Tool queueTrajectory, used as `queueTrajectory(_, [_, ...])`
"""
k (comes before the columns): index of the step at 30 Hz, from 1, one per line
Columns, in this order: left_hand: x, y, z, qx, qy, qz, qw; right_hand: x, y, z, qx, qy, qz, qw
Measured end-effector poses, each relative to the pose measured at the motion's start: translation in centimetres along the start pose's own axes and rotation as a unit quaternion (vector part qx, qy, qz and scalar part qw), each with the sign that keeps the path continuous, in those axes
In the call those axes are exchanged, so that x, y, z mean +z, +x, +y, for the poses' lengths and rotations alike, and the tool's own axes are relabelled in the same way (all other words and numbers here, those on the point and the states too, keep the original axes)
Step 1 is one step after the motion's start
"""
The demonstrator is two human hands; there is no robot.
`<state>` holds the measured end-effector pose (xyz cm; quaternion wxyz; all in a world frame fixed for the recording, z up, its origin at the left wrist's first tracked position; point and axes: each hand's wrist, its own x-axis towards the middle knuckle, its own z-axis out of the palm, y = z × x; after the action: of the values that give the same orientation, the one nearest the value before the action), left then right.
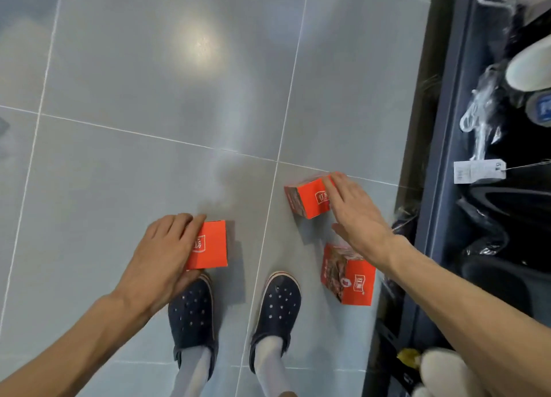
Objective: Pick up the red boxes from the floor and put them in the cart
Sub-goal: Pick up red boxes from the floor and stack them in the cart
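While three red boxes sit on the tiled floor (149, 83), none is in a cart yet. Left hand (161, 247) clasps the left box (210, 246); right hand (354, 211), fingers spread, touches the far box (310, 199); the near box (348, 274) lies untouched.

Open grey floor (149, 83) lies ahead and left. A dark shelf (447, 128) walls the right side, hemming two red boxes (310, 198) (348, 274); shoes (280, 301) crowd below.
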<state>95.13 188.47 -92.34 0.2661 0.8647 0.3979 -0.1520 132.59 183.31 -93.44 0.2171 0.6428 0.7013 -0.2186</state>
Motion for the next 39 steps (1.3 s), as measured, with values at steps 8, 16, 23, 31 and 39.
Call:
queueTrajectory(8, [4.2, -2.3, -5.4, -0.112, -0.055, 0.049, 0.991, 4.1, 6.7, 0.7, -0.001, -0.139, 0.012, 0.99])
queueTrajectory(16, [-5.7, -11.9, -5.6, -0.262, -0.137, 0.091, 0.951, -11.9, 1.0, -5.1, -0.006, -0.028, 0.014, 0.999])
queueTrajectory(23, [-21.9, -25.3, -4.9, -0.309, -0.161, 0.176, 0.921, -33.8, -7.4, -16.1, -0.066, -0.006, 0.081, 0.994])
queueTrajectory(31, [-40.0, -47.3, -4.6, -0.396, -0.113, 0.309, 0.858, -57.3, -17.0, -35.9, -0.236, 0.015, 0.188, 0.953])
queueTrajectory(39, [-42.9, -71.0, -2.5, -0.528, -0.085, 0.347, 0.77, -66.6, -20.0, -57.3, -0.432, -0.036, 0.242, 0.868])
